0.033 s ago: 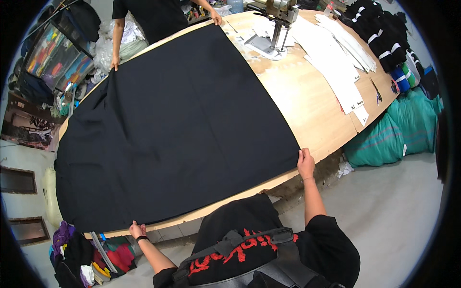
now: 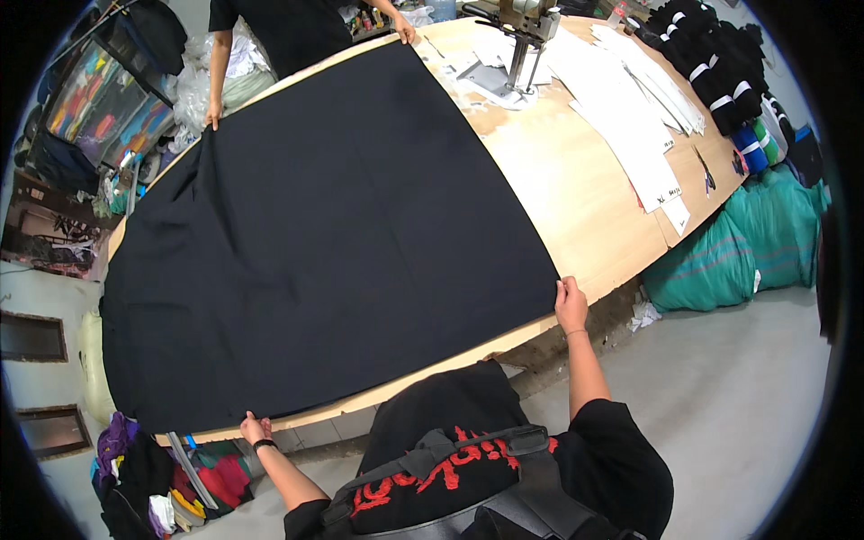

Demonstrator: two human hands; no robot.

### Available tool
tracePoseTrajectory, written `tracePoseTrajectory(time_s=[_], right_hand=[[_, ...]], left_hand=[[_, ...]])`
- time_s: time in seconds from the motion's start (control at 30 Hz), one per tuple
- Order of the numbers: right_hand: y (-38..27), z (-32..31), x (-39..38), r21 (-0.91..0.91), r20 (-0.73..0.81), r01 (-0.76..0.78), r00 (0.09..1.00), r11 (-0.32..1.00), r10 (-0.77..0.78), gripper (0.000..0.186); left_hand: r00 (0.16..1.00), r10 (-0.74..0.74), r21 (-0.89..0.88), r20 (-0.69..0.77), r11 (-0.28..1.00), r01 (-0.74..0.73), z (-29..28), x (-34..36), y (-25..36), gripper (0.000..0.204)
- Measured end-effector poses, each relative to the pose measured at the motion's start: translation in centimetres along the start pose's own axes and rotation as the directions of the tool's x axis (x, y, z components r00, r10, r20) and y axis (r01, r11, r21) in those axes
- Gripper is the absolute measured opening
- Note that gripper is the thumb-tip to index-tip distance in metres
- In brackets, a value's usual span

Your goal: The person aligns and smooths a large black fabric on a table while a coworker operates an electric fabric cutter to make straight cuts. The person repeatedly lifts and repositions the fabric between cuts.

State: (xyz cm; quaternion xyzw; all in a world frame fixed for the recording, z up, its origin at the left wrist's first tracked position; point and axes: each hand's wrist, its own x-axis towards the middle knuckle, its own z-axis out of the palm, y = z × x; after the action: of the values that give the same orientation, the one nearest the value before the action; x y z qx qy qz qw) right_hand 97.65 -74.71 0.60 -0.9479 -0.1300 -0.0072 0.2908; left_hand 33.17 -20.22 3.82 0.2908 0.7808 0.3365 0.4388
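A large sheet of black fabric [image 2: 342,252] lies spread over the pale wooden table [image 2: 576,207], mostly flat with folds toward its left side. My right hand [image 2: 571,306] pinches its near right corner at the table edge. Farther left along the same near edge, my left hand [image 2: 256,428] is closed on the fabric's border. Across the table, a person in a black shirt grips the far edge, one hand [image 2: 213,117] near a raised fold and the other hand [image 2: 404,32] at the far right corner.
An upright cutting machine [image 2: 517,63] stands at the far side, right of the fabric. White paper patterns [image 2: 621,135] and scissors [image 2: 705,171] lie on the right. Green sacks [image 2: 738,243] sit beyond the right edge. Colourful cloth scraps [image 2: 216,481] are heaped below the near left corner.
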Motion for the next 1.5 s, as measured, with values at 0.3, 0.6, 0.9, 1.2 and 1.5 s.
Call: tracePoseTrajectory(time_s=[0.3, 0.6, 0.9, 1.2, 1.5], right_hand=[[-0.3, -1.5, 2.0, -0.059, 0.110, 0.098, 0.990, 0.993, -0.091, 0.021], [0.6, -0.6, 1.6, -0.245, 0.210, 0.317, 0.940, 0.916, -0.269, 0.063], [1.9, -1.4, 1.0, -0.309, 0.253, 0.331, 0.932, 0.892, -0.258, 0.069], [4.6, -1.4, 0.5, -0.190, 0.218, 0.352, 0.925, 0.916, -0.311, 0.058], [0.1, -3.2, 4.6, -0.175, 0.044, 0.336, 0.942, 0.925, -0.334, 0.044]], left_hand=[[0.995, 0.095, -0.140, 0.017, 0.986, -0.091, 1.6, -1.7, 2.0, 0.026], [0.998, 0.059, -0.025, -0.009, 0.998, -0.059, 2.8, 0.7, -2.0, 0.025], [0.997, 0.072, -0.032, 0.030, 0.997, -0.071, 3.0, -0.2, -1.7, 0.025], [0.357, 0.807, 0.669, 0.470, -0.062, -0.740, 14.9, -18.9, -4.6, 0.072], [0.384, 0.476, 0.484, 0.791, -0.104, -0.869, 21.8, -28.4, -10.9, 0.081]])
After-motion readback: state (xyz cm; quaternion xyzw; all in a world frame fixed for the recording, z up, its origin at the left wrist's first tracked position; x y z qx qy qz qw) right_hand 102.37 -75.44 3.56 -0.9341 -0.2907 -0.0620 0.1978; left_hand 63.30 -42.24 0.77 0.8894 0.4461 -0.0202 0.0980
